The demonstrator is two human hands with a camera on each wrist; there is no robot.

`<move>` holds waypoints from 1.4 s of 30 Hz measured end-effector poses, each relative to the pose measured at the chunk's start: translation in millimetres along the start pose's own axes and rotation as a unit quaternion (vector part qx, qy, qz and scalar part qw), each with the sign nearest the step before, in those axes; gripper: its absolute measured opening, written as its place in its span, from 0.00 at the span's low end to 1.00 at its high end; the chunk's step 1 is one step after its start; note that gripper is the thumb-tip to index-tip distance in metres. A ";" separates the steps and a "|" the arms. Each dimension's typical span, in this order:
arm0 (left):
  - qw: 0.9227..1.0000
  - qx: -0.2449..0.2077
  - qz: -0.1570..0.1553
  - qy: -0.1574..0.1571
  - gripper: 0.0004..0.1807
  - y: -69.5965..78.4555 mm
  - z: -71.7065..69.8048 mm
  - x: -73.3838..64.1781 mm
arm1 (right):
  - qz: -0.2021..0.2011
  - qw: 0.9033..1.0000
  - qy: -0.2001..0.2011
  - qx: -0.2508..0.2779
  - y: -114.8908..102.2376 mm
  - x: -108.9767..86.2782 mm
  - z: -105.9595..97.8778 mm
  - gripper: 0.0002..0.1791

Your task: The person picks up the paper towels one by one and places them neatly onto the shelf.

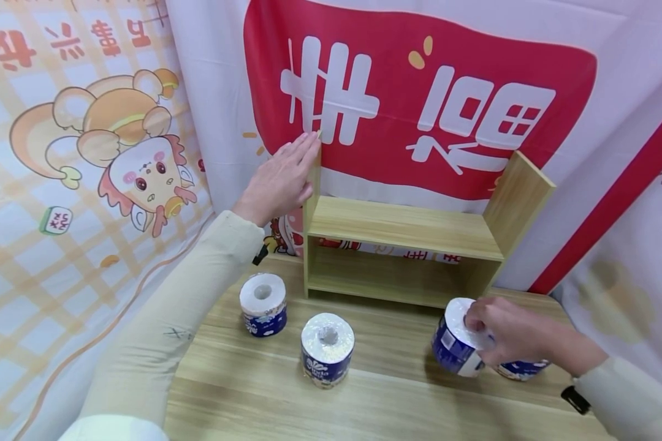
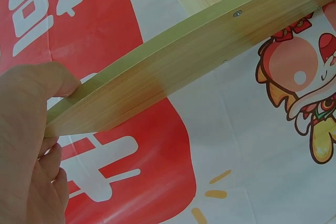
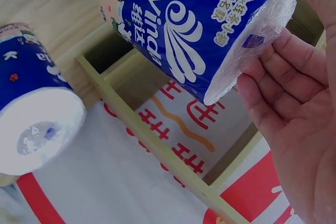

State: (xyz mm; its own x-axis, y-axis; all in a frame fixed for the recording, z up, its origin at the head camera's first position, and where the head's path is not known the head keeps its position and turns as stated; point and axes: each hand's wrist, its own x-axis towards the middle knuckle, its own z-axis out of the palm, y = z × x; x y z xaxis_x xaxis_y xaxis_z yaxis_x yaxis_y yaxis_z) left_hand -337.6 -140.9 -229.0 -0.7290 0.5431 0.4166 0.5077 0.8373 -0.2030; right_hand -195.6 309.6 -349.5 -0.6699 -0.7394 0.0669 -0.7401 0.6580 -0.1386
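Observation:
With thumb and fingers on either side, my left hand (image 1: 281,180) (image 2: 26,129) grips the top end of the left side panel (image 2: 157,80) of a small two-tier wooden shelf (image 1: 403,226). My right hand (image 1: 515,334) (image 3: 302,103) holds a wrapped toilet paper roll (image 1: 453,346) (image 3: 173,30) by its white end. That roll is tilted, with its blue printed side toward the right wrist camera. Partly hidden behind the right hand, another toilet paper roll (image 1: 523,369) (image 3: 37,114) stands at the table's right.
Two more wrapped rolls stand upright in front of the shelf, a left one (image 1: 263,306) and a middle one (image 1: 327,350). The wooden table (image 1: 243,392) bears everything. Behind the shelf hangs a white cloth with a red printed panel (image 1: 397,159); a patterned cloth (image 1: 88,202) is at left.

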 end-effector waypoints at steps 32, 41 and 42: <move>1.000 -0.002 -0.003 0.004 0.49 1.4 -1.9 -1.5 | 0.082 0.994 -0.070 0.015 -12.1 32.4 -52.7 0.16; 1.000 -0.001 -0.002 0.004 0.49 2.1 -2.6 -1.1 | 0.087 0.994 -0.060 0.013 -16.6 40.4 -63.5 0.18; 1.000 0.000 -0.002 0.004 0.49 2.3 -2.7 -1.0 | 0.089 0.994 -0.060 0.012 -17.5 41.2 -64.5 0.18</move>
State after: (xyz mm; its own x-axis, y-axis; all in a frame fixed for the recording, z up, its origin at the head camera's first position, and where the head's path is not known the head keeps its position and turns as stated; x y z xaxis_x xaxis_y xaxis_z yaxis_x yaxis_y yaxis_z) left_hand -334.5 -139.6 -227.5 -0.7273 0.5391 0.4247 0.5047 0.8395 -0.2014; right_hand -214.1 276.8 -280.5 -0.7772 -0.6241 -0.0799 -0.6077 0.7775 -0.1615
